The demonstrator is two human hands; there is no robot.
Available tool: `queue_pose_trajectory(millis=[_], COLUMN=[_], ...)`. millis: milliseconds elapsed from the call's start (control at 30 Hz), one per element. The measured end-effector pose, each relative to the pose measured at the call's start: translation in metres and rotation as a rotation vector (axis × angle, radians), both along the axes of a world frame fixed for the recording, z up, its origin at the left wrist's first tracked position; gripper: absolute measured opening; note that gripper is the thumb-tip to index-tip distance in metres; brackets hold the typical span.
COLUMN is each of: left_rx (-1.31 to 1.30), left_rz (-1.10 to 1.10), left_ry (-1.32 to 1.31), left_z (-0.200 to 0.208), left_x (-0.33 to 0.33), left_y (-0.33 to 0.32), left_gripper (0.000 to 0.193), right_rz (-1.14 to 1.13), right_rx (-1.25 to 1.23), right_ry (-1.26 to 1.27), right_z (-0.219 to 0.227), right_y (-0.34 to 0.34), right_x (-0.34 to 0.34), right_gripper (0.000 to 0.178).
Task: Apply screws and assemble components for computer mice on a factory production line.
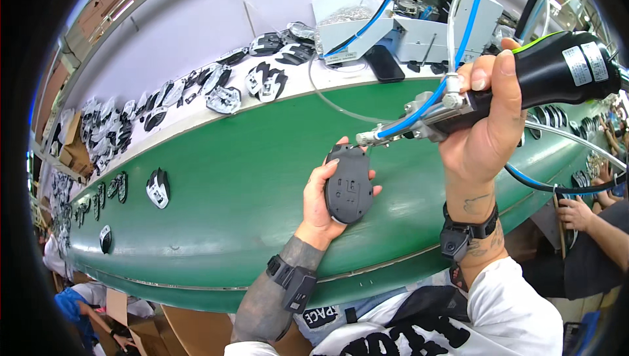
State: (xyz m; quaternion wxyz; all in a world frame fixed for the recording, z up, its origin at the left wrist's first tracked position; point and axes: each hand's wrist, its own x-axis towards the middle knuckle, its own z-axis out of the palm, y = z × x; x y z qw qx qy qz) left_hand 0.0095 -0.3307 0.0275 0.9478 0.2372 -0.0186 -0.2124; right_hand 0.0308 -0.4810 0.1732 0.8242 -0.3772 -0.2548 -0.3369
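Note:
My left hand is closed round a dark grey computer mouse, whose underside faces up over the green belt. In my right hand is a black power screwdriver, held sideways with its tip pointing left. A metal nozzle head with blue and clear air hoses sits at the driver's front end. That tip is right at the upper edge of the mouse; whether it touches, I cannot tell.
A green conveyor belt carries a white-and-black mouse shell at left. Behind it, a ledge holds several mouse shells, a phone and a grey screw feeder. Hoses hang at the right, where a co-worker's hand shows.

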Motion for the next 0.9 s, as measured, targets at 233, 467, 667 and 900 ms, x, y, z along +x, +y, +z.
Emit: queue_pose_trajectory(millis=[233,467,667,900], left_rx=[0.059,-0.013,0.032,0.092], left_rz=[0.015,0.007,-0.004,0.117], left_ry=[-0.005,0.038,0.010,0.071], left_z=[0.000,-0.002,0.011,0.005], left_x=[-0.012,-0.009,-0.016,-0.009], left_y=[0.001,-0.004,-0.004,0.002], left_gripper=[0.053,0.055,0.054,0.053], right_rz=[0.002,-0.035,-0.070,-0.058], right_rx=[-0.014,-0.066,-0.225,-0.057], right_ry=[-0.022,0.000,0.037,-0.007], right_z=[-0.001,0.002,0.001,0.008], right_y=[0.006,0.004,0.003,-0.003], right_x=[-0.003,-0.009,-0.011,-0.006], right_gripper=[0.039,0.033,0.032,0.033])
